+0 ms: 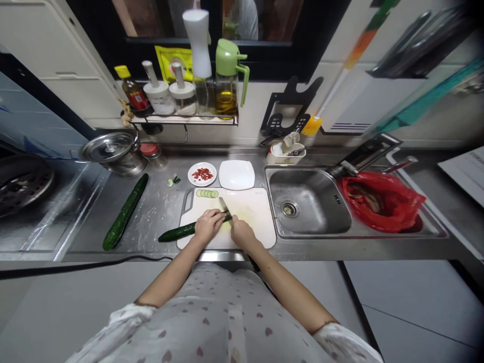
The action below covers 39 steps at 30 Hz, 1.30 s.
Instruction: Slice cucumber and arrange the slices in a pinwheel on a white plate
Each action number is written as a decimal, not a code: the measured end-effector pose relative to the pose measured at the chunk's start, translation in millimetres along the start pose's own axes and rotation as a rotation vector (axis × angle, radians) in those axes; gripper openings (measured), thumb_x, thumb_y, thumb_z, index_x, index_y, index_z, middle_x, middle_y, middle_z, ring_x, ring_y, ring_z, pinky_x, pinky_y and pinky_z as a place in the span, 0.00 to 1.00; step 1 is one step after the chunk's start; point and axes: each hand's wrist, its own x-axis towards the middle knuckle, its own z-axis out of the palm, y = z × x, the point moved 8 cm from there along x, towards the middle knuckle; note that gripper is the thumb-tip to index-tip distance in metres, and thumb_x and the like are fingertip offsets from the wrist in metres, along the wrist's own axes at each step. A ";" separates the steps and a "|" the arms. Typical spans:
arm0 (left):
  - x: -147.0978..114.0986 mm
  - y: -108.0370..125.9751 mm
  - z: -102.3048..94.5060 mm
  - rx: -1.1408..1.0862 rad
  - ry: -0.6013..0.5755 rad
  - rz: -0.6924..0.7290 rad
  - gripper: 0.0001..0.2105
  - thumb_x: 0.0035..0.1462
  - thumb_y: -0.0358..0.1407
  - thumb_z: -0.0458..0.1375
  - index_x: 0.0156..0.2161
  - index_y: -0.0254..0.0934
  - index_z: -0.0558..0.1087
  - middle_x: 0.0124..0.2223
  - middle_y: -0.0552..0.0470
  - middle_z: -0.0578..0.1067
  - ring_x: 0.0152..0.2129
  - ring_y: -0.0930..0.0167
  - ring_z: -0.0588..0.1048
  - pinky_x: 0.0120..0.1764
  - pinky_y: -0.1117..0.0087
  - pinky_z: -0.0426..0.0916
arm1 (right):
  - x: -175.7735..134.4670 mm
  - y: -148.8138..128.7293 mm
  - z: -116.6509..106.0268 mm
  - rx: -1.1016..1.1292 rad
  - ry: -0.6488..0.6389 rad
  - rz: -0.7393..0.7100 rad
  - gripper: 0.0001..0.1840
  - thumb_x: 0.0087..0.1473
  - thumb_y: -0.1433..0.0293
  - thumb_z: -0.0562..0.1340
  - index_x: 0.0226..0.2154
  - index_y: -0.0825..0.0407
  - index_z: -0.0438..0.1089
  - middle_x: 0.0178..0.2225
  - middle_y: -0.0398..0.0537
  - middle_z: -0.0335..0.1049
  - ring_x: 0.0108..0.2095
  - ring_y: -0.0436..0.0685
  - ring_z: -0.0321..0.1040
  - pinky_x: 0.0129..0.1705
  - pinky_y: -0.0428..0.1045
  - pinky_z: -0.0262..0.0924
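On the white cutting board (257,206) lies a dark green cucumber (177,233), its near-left end jutting past the board's edge. My left hand (208,225) is closed over the cucumber toward its right end. In my right hand (242,233) is a knife (223,204), gripped by its handle, its blade at the cucumber's right end close to my left fingers. Several thin cucumber slices (207,193) lie overlapping in a row at the board's top left. A second, whole cucumber (126,212) rests on the counter to the left.
Behind the board stand a plate of chopped red pieces (192,180) and a white square plate (237,174). Cucumber scraps (170,182) lie left of them. To the right is a sink (310,201) with a red plastic bag (385,201) beside it. A steel pot (124,160) stands back left.
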 end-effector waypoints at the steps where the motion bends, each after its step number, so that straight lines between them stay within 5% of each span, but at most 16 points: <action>1: -0.2 0.1 -0.2 0.001 0.002 -0.003 0.12 0.64 0.41 0.52 0.44 0.46 0.78 0.44 0.51 0.76 0.40 0.71 0.70 0.42 0.70 0.67 | -2.0 1.7 1.9 -0.004 0.000 0.001 0.19 0.59 0.79 0.47 0.53 0.57 0.56 0.41 0.60 0.72 0.44 0.60 0.71 0.40 0.49 0.60; 9: -1.7 -3.4 2.7 0.002 -0.002 -0.022 0.12 0.64 0.41 0.52 0.44 0.46 0.78 0.44 0.51 0.76 0.41 0.70 0.70 0.42 0.70 0.67 | -22.8 13.4 15.6 -0.054 -0.014 0.001 0.15 0.60 0.78 0.47 0.49 0.56 0.58 0.39 0.59 0.73 0.42 0.60 0.72 0.38 0.49 0.59; 23: -2.6 -2.9 3.6 0.000 0.005 -0.007 0.11 0.63 0.40 0.53 0.44 0.46 0.78 0.44 0.51 0.75 0.41 0.70 0.70 0.43 0.69 0.67 | 4.2 -1.6 8.0 -0.045 -0.003 0.002 0.20 0.57 0.80 0.48 0.52 0.57 0.57 0.42 0.60 0.72 0.45 0.61 0.71 0.40 0.50 0.61; 39: -1.9 -4.4 4.5 -0.011 0.003 -0.023 0.11 0.63 0.40 0.54 0.43 0.46 0.78 0.44 0.51 0.75 0.40 0.70 0.70 0.42 0.69 0.67 | -7.5 6.5 16.5 -0.054 -0.037 0.033 0.17 0.58 0.79 0.50 0.51 0.56 0.58 0.41 0.60 0.72 0.44 0.60 0.71 0.40 0.49 0.59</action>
